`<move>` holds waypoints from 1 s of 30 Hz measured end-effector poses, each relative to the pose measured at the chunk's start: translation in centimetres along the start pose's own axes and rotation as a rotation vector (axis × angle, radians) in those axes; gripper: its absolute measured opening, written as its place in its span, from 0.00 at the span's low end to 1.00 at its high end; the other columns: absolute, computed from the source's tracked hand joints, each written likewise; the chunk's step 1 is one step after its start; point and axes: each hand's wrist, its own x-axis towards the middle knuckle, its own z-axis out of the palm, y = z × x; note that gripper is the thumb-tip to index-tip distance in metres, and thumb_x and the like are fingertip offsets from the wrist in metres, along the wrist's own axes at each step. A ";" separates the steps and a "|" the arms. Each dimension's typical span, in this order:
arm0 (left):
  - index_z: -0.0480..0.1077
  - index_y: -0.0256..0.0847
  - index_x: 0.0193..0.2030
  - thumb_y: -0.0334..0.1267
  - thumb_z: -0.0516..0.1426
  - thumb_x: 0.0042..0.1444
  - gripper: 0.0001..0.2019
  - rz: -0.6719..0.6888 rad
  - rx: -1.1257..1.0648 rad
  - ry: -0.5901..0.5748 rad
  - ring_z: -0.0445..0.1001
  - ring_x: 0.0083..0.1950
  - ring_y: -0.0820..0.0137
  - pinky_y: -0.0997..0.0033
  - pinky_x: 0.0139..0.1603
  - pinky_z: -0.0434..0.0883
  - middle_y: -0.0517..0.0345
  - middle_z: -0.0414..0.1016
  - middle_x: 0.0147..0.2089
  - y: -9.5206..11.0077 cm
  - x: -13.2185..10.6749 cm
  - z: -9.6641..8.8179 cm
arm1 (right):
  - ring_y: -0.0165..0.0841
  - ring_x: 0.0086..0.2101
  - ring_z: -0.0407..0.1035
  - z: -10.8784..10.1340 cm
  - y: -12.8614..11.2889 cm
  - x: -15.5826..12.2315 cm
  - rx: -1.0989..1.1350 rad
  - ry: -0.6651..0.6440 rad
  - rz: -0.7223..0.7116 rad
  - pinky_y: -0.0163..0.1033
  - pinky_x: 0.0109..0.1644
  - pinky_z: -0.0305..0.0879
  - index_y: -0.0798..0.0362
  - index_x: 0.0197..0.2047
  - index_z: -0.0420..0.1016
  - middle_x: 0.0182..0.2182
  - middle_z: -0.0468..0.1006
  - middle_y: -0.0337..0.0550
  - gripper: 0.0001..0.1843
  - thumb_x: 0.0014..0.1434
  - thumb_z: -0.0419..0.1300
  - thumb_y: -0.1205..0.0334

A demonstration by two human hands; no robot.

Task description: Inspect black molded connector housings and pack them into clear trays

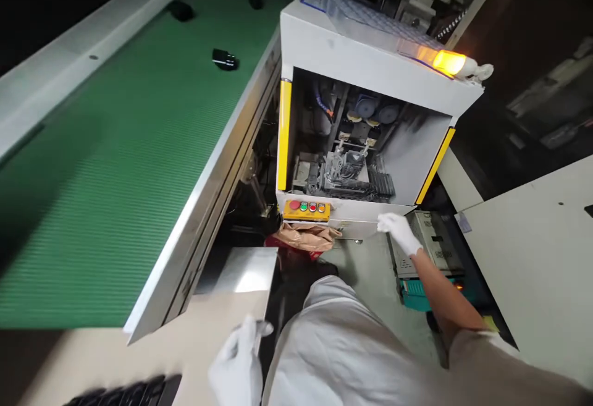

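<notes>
A white machine cabinet (370, 60) with an open front shows dark mechanisms inside and a yellow button panel (306, 209) on its lower edge. My right hand (398, 230), in a white glove, reaches to the cabinet's lower front edge with its fingers curled loosely there. My left hand (238, 363), also gloved and blurred, hovers near the bottom over a beige counter (152, 350), close to a dark tray (134, 393). Its fingers are smeared by motion. My white-clad legs fill the bottom middle.
A green conveyor belt (115, 165) with a metal rim runs along the left, carrying three small black parts (225, 59). An amber lamp (448, 62) glows on the cabinet top. A crumpled brown bag (306, 237) lies under the panel. A grey and teal unit (430, 251) sits at the right.
</notes>
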 end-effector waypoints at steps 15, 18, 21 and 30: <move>0.78 0.33 0.47 0.41 0.77 0.37 0.29 0.244 -0.498 -0.266 0.81 0.48 0.60 0.59 0.56 0.78 0.46 0.83 0.47 10.1 24.2 -2.4 | 0.36 0.40 0.77 13.1 -14.9 3.0 0.441 -0.371 -0.327 0.45 0.54 0.73 0.55 0.38 0.83 0.36 0.85 0.42 0.20 0.43 0.78 0.56; 0.79 0.35 0.35 0.42 0.78 0.34 0.22 0.226 -0.552 -0.476 0.77 0.33 0.66 0.65 0.37 0.76 0.52 0.81 0.34 9.3 22.6 -3.8 | 0.35 0.37 0.76 14.9 -15.6 -2.0 0.528 -0.368 -0.310 0.42 0.49 0.73 0.53 0.34 0.83 0.32 0.84 0.39 0.15 0.42 0.77 0.59; 0.78 0.36 0.31 0.39 0.78 0.33 0.19 0.197 -0.645 -0.415 0.74 0.28 0.69 0.69 0.31 0.72 0.56 0.79 0.29 8.3 20.1 -5.2 | 0.34 0.34 0.75 16.2 -15.9 -5.4 0.605 -0.220 -0.267 0.40 0.44 0.72 0.52 0.31 0.83 0.30 0.82 0.38 0.12 0.42 0.76 0.61; 0.78 0.37 0.26 0.33 0.73 0.35 0.11 0.191 -0.633 -0.320 0.72 0.28 0.70 0.71 0.32 0.70 0.58 0.79 0.28 8.2 15.8 -4.4 | 0.35 0.32 0.75 15.4 -14.9 -8.7 0.559 -0.183 -0.276 0.44 0.45 0.74 0.49 0.27 0.81 0.29 0.82 0.38 0.06 0.44 0.73 0.64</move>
